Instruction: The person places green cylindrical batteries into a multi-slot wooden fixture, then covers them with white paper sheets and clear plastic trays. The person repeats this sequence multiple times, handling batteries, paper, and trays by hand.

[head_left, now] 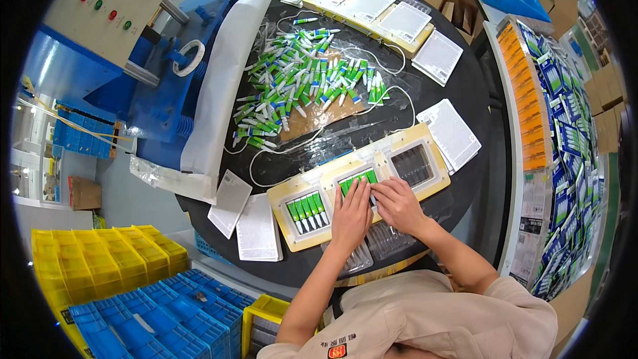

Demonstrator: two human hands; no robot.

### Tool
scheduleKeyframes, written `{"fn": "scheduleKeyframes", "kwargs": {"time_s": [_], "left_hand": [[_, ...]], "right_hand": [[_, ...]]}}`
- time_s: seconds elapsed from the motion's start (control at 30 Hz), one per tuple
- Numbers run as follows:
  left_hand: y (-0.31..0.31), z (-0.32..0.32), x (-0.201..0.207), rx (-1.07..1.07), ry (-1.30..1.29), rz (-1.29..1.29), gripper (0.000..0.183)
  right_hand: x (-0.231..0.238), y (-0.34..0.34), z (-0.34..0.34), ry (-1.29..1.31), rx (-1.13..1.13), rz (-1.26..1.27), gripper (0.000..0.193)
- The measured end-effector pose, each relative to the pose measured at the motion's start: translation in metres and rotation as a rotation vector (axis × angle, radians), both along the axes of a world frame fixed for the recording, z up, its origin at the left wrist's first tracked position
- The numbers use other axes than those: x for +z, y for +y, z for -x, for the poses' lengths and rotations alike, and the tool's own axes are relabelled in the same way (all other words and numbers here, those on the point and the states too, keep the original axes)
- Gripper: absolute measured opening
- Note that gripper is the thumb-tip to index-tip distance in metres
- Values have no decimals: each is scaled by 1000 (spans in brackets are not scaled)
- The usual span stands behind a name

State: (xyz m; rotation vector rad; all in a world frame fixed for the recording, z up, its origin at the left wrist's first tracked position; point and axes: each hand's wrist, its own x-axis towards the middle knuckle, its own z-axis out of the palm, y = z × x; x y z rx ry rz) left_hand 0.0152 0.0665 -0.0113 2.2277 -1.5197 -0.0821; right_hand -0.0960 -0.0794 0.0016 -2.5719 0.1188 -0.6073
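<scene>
Black tabletop (474, 93), cream frame (309, 239) laid across it, long axis climbing L to R. Loose-tube pile (292, 86) spread beyond, up-left, L hand (352, 216) nearer. Frame's mid window (352, 169) part-covered by both hands: L laid flat, fingers straight; R hand (399, 205) curled alongside, grip can't be told. Green tubes (345, 187) seated there, right under fingertips, axes approx. crosswise to frame.

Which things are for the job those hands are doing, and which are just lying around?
Probably for the job:
left hand
right hand
yellow frame
green-and-white tubes

Probably just lying around:
yellow crates
blue crates
brown cardboard box
</scene>
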Motion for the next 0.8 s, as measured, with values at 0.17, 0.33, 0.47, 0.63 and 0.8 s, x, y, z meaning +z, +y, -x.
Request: {"fn": "scheduleKeyframes", "kwargs": {"time_s": [0.17,0.33,0.47,0.63,0.8], "left_hand": [[-3,-3,9,10,86,23,52],[2,-11,8,-41,14,-36,50],[3,-16,3,-63,27,34,49],[5,-13,7,-49,40,-26,47],[-30,-57,27,20,-32,177,42]], "right_hand": [[14,-32,-15,70,139,-88,25],[19,-63,-32,66,209,24,22],[9,-65,-32,34,259,143,23],[3,-67,-34,20,218,68,18],[26,-145,-99,-54,-277,-267,13]]}}
